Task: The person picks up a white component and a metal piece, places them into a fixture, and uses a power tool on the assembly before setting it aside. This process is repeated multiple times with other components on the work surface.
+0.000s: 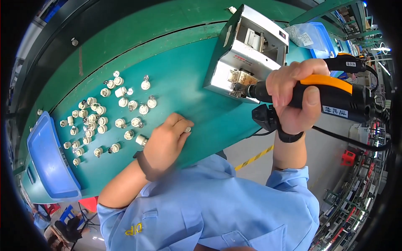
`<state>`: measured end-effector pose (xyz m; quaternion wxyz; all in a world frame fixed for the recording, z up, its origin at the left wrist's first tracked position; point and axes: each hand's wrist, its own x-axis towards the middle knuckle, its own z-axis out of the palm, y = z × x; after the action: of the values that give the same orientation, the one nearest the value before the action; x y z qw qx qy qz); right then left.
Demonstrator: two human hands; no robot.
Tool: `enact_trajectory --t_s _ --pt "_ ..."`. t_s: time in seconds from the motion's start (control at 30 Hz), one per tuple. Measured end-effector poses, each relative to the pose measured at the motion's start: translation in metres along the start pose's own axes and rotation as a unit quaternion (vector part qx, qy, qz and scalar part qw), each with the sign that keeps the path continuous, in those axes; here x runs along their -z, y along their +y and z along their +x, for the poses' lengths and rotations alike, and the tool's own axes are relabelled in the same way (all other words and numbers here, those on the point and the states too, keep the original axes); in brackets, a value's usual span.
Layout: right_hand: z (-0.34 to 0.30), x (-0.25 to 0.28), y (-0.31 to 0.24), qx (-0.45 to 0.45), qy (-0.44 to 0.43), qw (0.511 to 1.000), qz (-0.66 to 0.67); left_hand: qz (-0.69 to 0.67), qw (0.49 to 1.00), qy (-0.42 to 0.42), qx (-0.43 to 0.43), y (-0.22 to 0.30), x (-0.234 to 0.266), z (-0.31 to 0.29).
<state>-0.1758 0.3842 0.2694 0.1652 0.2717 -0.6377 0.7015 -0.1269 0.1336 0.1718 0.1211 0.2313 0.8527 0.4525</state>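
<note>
My right hand [297, 90] is wrapped round a black and orange electric screwdriver [331, 94]. The tool's tip reaches the front outlet of a silver metal box, seemingly a screw feeder [251, 54]. Low over the green mat, my left hand [167, 136] is closed, with fingertips pinched on a small white part [187, 129], mostly hidden by the fingers. Just left of that hand lies a white cylindrical piece [141, 140]. Several small white round parts with metal fittings [101, 121] are spread over the mat's left half.
A blue tray [50, 154] stands at the mat's left end. Behind the metal box, a clear bag of small parts [305, 35] rests by a blue bin [323, 39]. The screwdriver's black cable [351, 144] loops at the right. A green ledge [167, 50] runs along the back.
</note>
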Motion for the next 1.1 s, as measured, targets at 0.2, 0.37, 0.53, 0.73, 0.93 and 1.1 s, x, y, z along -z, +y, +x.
enact_trajectory --t_s 0.2,0.37,0.53,0.73,0.93,1.1 --pt "0.018 0.010 0.002 -0.090 0.030 0.994 0.059 -0.021 0.999 0.040 -0.026 -0.011 -0.010 -0.003" --pt "0.003 -0.014 0.005 -0.102 0.112 0.984 0.093 -0.085 0.994 0.051 0.040 -0.019 -0.012 0.003" --pt "-0.028 -0.059 -0.013 -0.074 0.085 0.983 0.148 -0.122 0.991 0.059 0.018 -0.027 -0.018 0.004" --pt "-0.036 -0.092 0.003 -0.111 0.036 0.988 0.099 -0.147 0.987 0.069 0.017 -0.032 -0.019 0.002" --pt "-0.035 -0.101 0.014 -0.133 0.035 0.987 0.080 -0.135 0.988 0.069 0.012 -0.031 -0.018 0.002" --pt "-0.033 -0.104 0.010 -0.151 0.006 0.985 0.078 -0.144 0.987 0.071 0.001 -0.033 -0.018 0.000"
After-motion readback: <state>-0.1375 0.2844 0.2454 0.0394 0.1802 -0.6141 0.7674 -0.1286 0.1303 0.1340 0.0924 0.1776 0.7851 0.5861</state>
